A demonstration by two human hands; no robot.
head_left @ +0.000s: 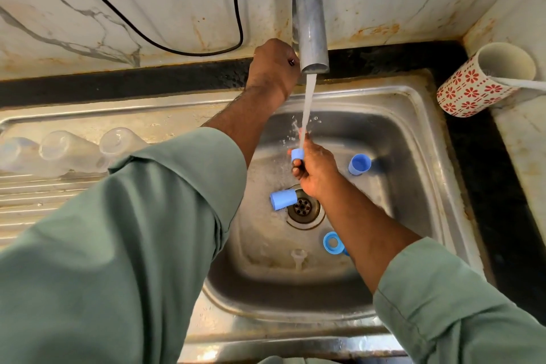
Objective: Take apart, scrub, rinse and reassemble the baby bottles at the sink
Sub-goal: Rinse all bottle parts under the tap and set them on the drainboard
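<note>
Right hand [314, 170] pinches a small blue cap [297, 154] under the running tap [310, 18], mid-basin. Left hand [273, 68] is clenched at the tap base, presumably on the valve; the handle itself is hidden. Two more blue caps [283, 199] [359, 164] and a ring [331, 242] lie in the sink [413, 115]; clear bottles [68, 149] lie far left on the drainboard. The caps look light, rigid and slippery when wet: hold one across its side walls.

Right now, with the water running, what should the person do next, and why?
Probably turn the blue cap in the right hand under the stream so every side gets rinsed; the left hand is up behind the tap, and more blue parts wait in the sink.
</note>
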